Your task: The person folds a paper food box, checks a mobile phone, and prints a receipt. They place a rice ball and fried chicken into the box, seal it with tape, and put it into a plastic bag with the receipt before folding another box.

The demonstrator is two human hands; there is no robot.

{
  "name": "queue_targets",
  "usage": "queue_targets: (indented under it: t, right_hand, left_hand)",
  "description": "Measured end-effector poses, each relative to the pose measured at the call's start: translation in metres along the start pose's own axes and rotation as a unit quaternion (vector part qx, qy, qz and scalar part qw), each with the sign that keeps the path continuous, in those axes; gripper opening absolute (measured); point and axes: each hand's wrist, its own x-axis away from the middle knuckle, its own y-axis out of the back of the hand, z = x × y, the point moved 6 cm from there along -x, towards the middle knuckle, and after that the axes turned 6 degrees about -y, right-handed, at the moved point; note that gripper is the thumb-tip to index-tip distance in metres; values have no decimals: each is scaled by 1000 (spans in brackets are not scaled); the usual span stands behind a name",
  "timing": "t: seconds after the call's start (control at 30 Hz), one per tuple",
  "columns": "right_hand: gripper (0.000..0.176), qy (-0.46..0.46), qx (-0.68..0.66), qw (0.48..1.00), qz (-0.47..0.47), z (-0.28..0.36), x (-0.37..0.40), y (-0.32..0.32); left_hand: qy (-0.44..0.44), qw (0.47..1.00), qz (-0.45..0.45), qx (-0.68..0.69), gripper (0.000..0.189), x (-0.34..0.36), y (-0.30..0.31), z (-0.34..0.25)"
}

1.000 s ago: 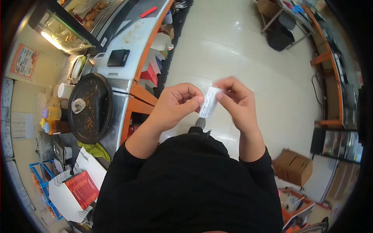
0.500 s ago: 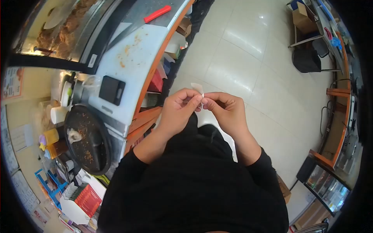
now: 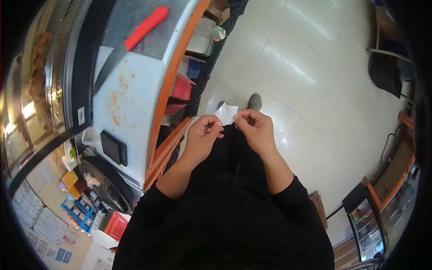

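A small creased white paper [image 3: 226, 114] is stretched between my two hands in front of my body. My left hand [image 3: 203, 137] pinches its left side between thumb and fingers. On the right side, my right hand [image 3: 256, 128] grips the edge of the paper the same way. Whether anything lies inside the folds cannot be made out. To the left, a knife with a red handle [image 3: 147, 28] rests on the counter, its blade over a white cutting board [image 3: 135, 103] stained with orange bits.
A black flat device [image 3: 114, 147] lies at the board's near end, beside a round dark tray [image 3: 105, 184]. A glass food display [image 3: 42, 90] stands at far left. Shelves under the counter hold red packets [image 3: 182, 87]. Tiled floor [image 3: 288, 76] stretches ahead and right.
The paper has been spread wider and my hands are slightly farther apart. My view has shifted, so the counter and knife appear nearer and my shoes now show.
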Motion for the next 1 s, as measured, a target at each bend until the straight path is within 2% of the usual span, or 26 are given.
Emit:
queue_targets:
  t: [0.03, 0.13, 0.17, 0.27, 0.3, 0.4, 0.43, 0.5, 0.57, 0.67, 0.7, 0.8, 0.83, 0.9, 0.93, 1.0]
  right_hand:
    - [16, -32, -73, 997, 23, -11, -15, -2]
    - [15, -99, -158, 982, 25, -33, -46, -1]
    - [14, -102, -153, 983, 22, -38, -55, 0]
    - [11, -31, -99, 994, -31, -39, -78, 3]
    - [8, -33, -98, 994, -28, -30, -79, 1]
    - [8, 109, 21, 993, -51, -14, -87, -1]
    - [7, 150, 48, 985, -64, -7, -87, 2]
    - [7, 0, -104, 994, -37, -25, -101, 7]
    - [6, -152, -212, 965, -38, -35, -108, 9]
    - [8, -150, -285, 941, -101, -38, -125, 26]
    - [9, -154, -291, 939, -103, -40, -130, 29]
    - [6, -112, -289, 945, -103, -53, -137, 25]
    - [7, -94, -267, 954, -95, -66, -140, 25]
    - [11, -51, -220, 971, -79, -92, -146, 22]
    - [12, -26, -194, 978, -72, -100, -148, 21]
    - [21, -41, -108, 993, -29, -117, -152, 18]
  left_hand:
    - [15, 1000, -17, -1, 7, -14, 2, 12]
    - [24, 998, -62, -12, 6, -43, 2, 44]
    - [-15, 997, -68, -22, 11, -53, -2, 50]
    - [-72, 973, -75, -206, 10, -74, -16, 49]
    - [-88, 977, -99, -165, 13, -81, -23, 47]
    - [29, 991, -85, -103, 18, -99, -18, 55]
    - [7, 991, -73, -116, 25, -103, -15, 54]
    - [21, 994, -97, -49, 25, -106, -11, 53]
    - [39, 993, -114, 1, 23, -108, -3, 55]
    - [52, 973, -209, 77, 24, -110, 27, 63]
    - [49, 977, -202, 44, 23, -112, 40, 72]
    - [159, 958, -207, -119, 25, -125, 99, 121]
    - [134, 953, -213, -169, 29, -128, 137, 156]
    - [112, 924, -275, -241, 34, -139, 167, 150]
    - [124, 904, -296, -283, 37, -147, 184, 147]
    - [173, 853, -327, -369, 45, -166, 220, 144]
